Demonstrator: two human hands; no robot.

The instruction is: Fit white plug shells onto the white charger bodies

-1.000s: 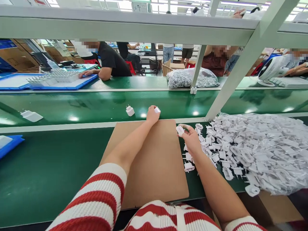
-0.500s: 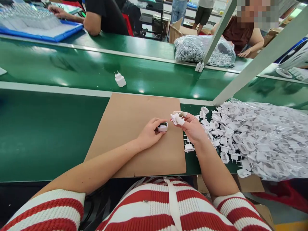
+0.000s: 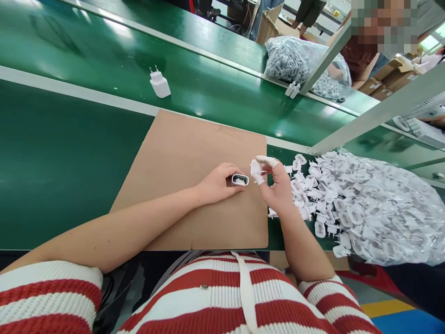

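Note:
My left hand [image 3: 217, 183] is closed round a small white charger housing [image 3: 240, 179], its open oval end facing right, held just above the brown cardboard sheet [image 3: 187, 153]. My right hand [image 3: 274, 185], with a white cot on one fingertip, pinches a white plug-pin insert [image 3: 256, 170] a finger's width from the housing. The two parts are close but apart. Beside my right hand lies a big heap of white plug inserts [image 3: 347, 204], spilling from a clear plastic bag.
A finished white charger [image 3: 159, 85] lies on the green conveyor belt [image 3: 86, 60] beyond the cardboard. A bag of white parts [image 3: 302, 65] sits across the belt by a grey frame post [image 3: 375, 113]. A person sits opposite at the top right.
My left hand has come back from the belt to the cardboard with the housing and turned its open end to the right. My right hand has brought the insert close. The camera tilted down.

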